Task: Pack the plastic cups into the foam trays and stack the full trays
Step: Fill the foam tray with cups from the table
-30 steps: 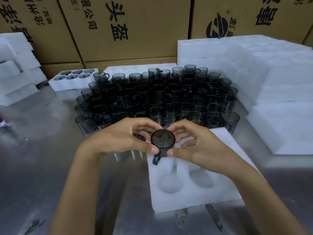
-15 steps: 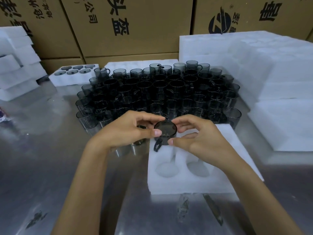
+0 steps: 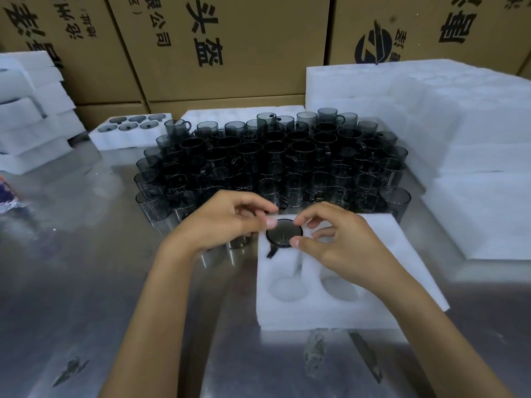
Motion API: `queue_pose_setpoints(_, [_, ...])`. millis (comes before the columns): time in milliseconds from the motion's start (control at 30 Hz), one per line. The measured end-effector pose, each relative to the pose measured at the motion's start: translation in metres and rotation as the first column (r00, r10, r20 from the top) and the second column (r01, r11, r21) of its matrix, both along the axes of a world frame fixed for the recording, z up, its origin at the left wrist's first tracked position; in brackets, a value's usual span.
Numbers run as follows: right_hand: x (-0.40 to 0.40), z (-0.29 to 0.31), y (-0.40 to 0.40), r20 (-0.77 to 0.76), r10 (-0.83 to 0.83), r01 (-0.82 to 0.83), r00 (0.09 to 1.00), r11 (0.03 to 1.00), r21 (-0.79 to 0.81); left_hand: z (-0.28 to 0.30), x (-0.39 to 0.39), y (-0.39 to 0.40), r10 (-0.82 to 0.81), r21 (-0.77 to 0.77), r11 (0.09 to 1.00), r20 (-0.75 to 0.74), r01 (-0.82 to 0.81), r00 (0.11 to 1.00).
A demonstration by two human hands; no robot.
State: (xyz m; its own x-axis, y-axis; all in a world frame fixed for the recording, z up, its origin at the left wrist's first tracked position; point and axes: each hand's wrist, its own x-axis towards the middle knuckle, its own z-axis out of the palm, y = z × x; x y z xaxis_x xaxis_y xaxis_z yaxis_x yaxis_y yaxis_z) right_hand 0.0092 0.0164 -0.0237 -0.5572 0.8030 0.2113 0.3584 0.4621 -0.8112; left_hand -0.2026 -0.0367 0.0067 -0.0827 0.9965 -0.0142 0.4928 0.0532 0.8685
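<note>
A white foam tray (image 3: 339,311) lies on the metal table in front of me, with two hollow pockets showing at its near side. A smoky grey plastic cup (image 3: 283,234) sits bottom-up in the tray's far left pocket, its handle pointing toward me. My left hand (image 3: 227,222) touches the cup's left rim with thumb and fingertips. From the right, my right hand (image 3: 339,239) pinches its rim between thumb and forefinger. Behind the tray stands a dense block of several more grey cups (image 3: 275,165).
Tall stacks of white foam trays (image 3: 448,116) fill the right side. A filled tray (image 3: 129,133) lies at the back left, with more foam pieces (image 3: 31,110) at the far left. Cardboard boxes (image 3: 218,47) wall off the back. The steel tabletop (image 3: 86,282) extends left.
Both hands lowered the upside-down cup from above the tray down into its far left pocket. The camera view also shifted slightly.
</note>
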Motion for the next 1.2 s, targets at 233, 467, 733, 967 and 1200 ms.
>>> queue_pose_setpoints(233, [0.015,0.023,0.041,0.227,-0.383,0.337,0.895,0.916,0.219,-0.006,0.019,0.011,0.162,0.303,0.928,0.201,-0.219,0.966])
queue_pose_setpoints(467, [0.01,0.02,0.07,0.468,-0.43,0.281,0.772,0.891,0.356,-0.03,0.061,0.022,0.063,0.312,0.949,-0.078,-0.035,0.995])
queue_pose_setpoints(733, [0.015,0.011,0.065,0.333,-0.477,0.297,0.814,0.833,0.467,-0.035,0.064,0.024,0.097,0.349,0.937,-0.222,-0.014,0.97])
queue_pose_setpoints(967, [0.025,0.025,0.044,-0.093,-0.141,0.168,0.986,0.838,0.519,-0.024,0.059,0.025,0.246,0.399,0.873,0.14,-0.282,0.959])
queue_pose_setpoints(1200, [0.026,0.026,0.035,-0.158,0.054,0.034,0.986,0.863,0.503,-0.02,0.059,0.023,0.102,0.342,0.925,0.19,-0.164,0.976])
